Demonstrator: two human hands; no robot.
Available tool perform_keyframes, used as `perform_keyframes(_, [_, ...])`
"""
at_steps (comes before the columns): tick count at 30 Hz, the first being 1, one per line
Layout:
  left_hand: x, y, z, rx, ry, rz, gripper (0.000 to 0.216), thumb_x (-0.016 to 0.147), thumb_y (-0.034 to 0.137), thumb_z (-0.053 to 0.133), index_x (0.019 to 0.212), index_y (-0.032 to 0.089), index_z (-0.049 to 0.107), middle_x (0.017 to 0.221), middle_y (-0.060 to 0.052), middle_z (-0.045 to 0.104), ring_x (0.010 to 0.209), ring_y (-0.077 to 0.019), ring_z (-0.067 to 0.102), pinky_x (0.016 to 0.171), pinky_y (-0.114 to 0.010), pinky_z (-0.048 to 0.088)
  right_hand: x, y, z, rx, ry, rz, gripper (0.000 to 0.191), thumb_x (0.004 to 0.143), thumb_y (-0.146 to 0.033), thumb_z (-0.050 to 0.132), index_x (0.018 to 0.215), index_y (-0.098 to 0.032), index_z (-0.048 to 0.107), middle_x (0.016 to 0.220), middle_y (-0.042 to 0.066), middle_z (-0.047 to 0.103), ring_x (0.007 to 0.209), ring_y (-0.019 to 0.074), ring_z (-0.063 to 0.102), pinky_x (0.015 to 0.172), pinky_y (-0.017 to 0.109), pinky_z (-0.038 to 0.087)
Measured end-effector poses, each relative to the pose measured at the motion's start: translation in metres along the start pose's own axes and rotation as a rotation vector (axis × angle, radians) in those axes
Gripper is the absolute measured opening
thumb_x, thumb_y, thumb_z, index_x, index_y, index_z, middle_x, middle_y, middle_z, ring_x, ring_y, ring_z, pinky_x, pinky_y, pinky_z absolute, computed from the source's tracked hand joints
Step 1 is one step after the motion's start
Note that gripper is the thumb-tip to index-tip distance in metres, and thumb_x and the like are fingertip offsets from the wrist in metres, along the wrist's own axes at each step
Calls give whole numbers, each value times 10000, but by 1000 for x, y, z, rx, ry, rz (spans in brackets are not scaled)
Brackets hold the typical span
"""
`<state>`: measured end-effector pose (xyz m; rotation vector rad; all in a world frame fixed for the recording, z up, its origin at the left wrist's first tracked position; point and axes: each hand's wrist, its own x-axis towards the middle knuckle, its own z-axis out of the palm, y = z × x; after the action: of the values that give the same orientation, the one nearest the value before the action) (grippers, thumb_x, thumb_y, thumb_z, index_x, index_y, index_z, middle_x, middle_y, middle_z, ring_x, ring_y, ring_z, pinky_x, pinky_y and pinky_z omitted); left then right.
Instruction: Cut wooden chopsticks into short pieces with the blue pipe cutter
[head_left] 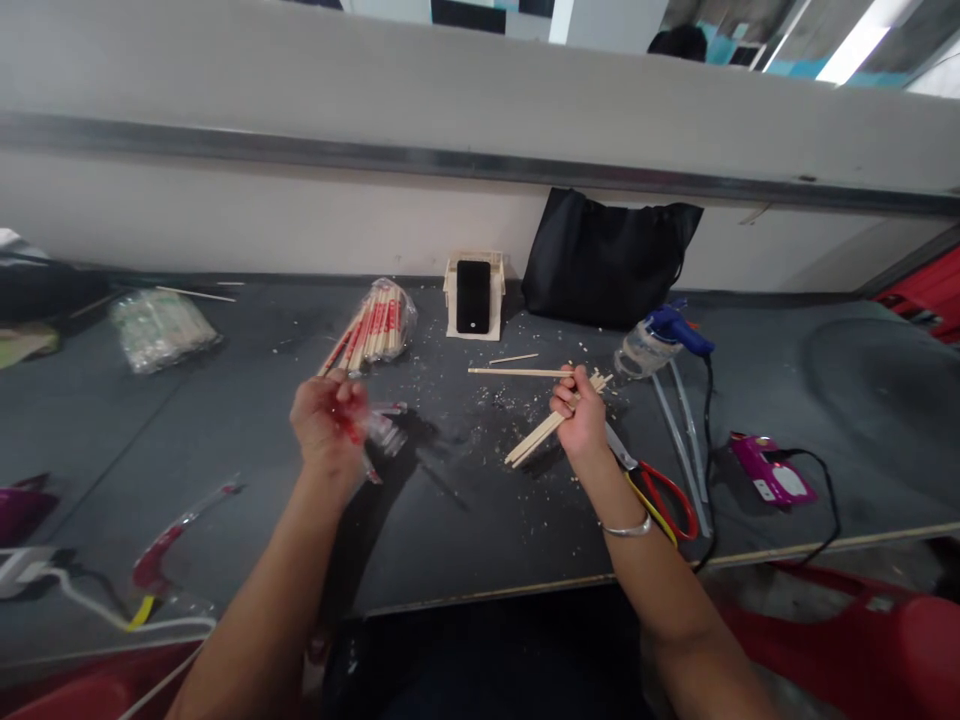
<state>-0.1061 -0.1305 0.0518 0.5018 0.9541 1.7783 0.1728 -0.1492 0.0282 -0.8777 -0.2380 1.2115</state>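
right hand [581,412]: narrow grip, pinching one chopstick [517,373] that points left. stick bundle [534,440] slants across at that palm; can't tell if gripped. left hand [328,415]: fingers curled at blurred red wrapper [351,429], hold unclear. bagged chopsticks [382,322] on bench [465,540] just beyond; scissors [637,466] near right wrist.

Twelve o'clock, I see black phone [473,292]. Eleven: wrapped sticks [379,325] printed red. One: bare sticks [536,439] pale cream, bag [609,262] plain black. Two: scissor handles [649,476] red, yellow.
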Motion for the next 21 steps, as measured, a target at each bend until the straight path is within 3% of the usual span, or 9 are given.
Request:
perform_keyframes(2, [-6, -5, 0, 123, -120, -6, 276, 594, 179, 672, 641, 203, 401, 573, 95, 496, 406, -21, 244, 387, -160, 247, -2, 2, 1, -14, -27, 45, 285, 798, -390, 826, 792, -199, 615, 592, -92, 478, 429, 15, 334, 342, 126, 237])
perform_keyframes(4, [-19, -17, 5, 298, -277, -85, 276, 612, 235, 719, 793, 235, 512, 606, 109, 519, 395, -32, 252, 378, -175, 206, -5, 5, 3, -35, -59, 75, 285, 789, -388, 833, 801, -197, 622, 601, -90, 487, 437, 15, 358, 347, 123, 239])
perform_keyframes(7, [-39, -40, 19, 625, -503, -111, 483, 660, 345, 788, 1102, 240, 626, 688, 84, 581, 478, -62, 416, 458, -188, 339, -11, 11, 6, -32, -64, 117, 267, 782, -368, 834, 801, -189, 637, 605, -83, 503, 446, 18, 392, 350, 123, 248])
perform_keyframes(11, [-48, -59, 39, 753, -771, 114, 395, 816, 455, 705, 1118, 201, 722, 943, -60, 719, 868, -181, 629, 785, -297, 519, -19, 21, 11, -45, -67, 205, 267, 762, -355, 844, 777, -183, 639, 583, -77, 516, 444, 25, 393, 342, 118, 251])
perform_keyframes(13, [-47, -61, 45, 708, -796, 219, 357, 879, 505, 644, 1036, 200, 745, 1022, -87, 723, 936, -195, 630, 835, -310, 519, -22, 27, 13, -81, -91, 276, 314, 732, -359, 867, 726, -182, 608, 564, -75, 514, 437, 27, 383, 332, 114, 229])
perform_keyframes(18, [-41, -55, 47, 608, -662, 208, 486, 934, 650, 527, 870, 186, 656, 787, -12, 610, 541, -86, 434, 510, -225, 385, -25, 39, 9, -248, -264, 534, 369, 696, -404, 892, 700, -160, 616, 514, -81, 470, 399, 19, 324, 323, 124, 181])
perform_keyframes(21, [-37, -49, 43, 698, -647, 189, 519, 921, 689, 500, 771, 198, 573, 631, 42, 479, 512, -90, 381, 493, -225, 338, -26, 37, 8, -274, -265, 463, 405, 677, -483, 894, 761, -159, 667, 495, -106, 416, 393, 13, 277, 329, 130, 160])
